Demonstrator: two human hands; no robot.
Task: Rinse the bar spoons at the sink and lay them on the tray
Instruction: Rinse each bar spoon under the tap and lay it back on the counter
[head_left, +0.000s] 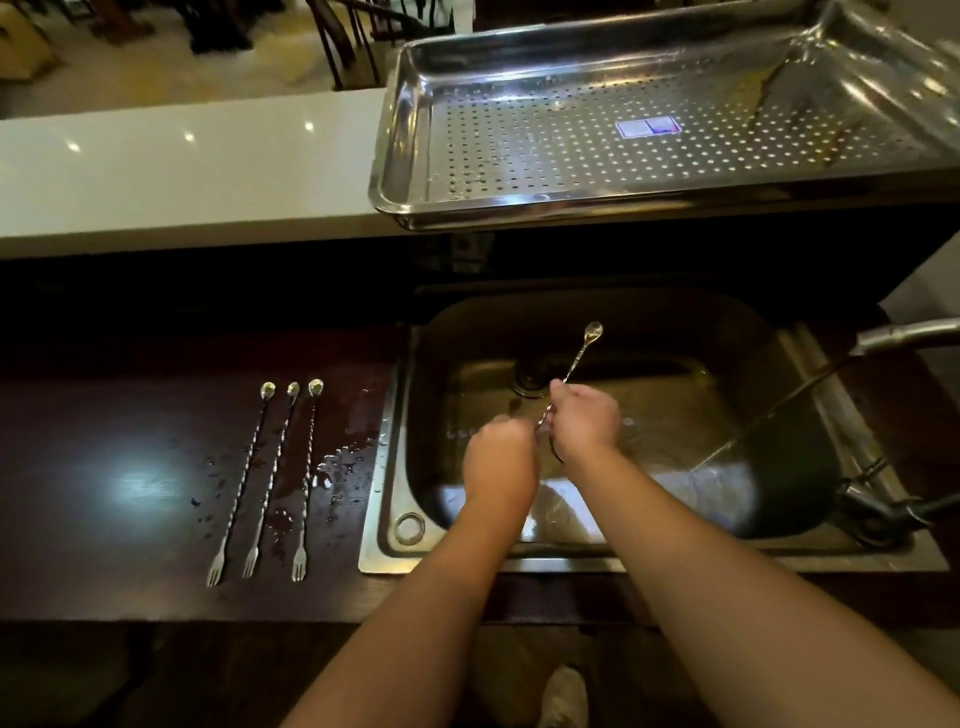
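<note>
Steel sink (395, 467): right hand (587, 415) pinches twisted bar spoon (576, 364); left hand (498, 457) fisted, apparently around stem.

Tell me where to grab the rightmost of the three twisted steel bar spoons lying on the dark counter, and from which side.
Grip the rightmost twisted steel bar spoon at mid-stem, coming from above on its right side, nearest the steel sink. It lies flat, bowl away, fork end toward you; the twisted stem probably gives better purchase than either end, and the neighbouring spoon crowds its left.
</note>
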